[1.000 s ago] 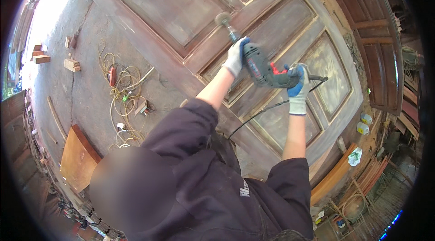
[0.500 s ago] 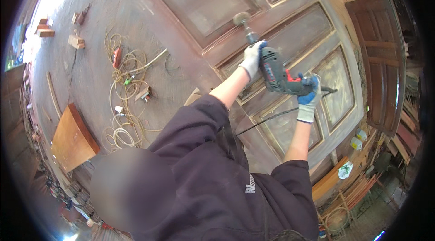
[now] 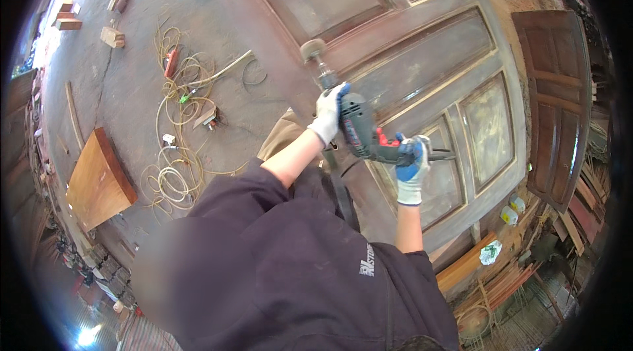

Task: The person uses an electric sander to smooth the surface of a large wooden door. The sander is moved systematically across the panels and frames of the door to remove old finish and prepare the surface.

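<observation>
Floor [image 3: 135, 80] lies at ten o'clock, panelled door [image 3: 422, 54] at two, left hand [image 3: 328, 115] and right hand [image 3: 413, 165] curling fingers round the drill [image 3: 359, 128], with jugs [image 3: 509, 216] at four, contents unclear.

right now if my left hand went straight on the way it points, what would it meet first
Past the drill it grips, the left hand would probably meet the large panelled door ahead, though this view leaves the gap between them unclear.

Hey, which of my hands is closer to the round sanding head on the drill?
Left. Your left hand grips the front of the drill, just behind the sanding head; your right hand is farther back, on the rear handle.
</observation>
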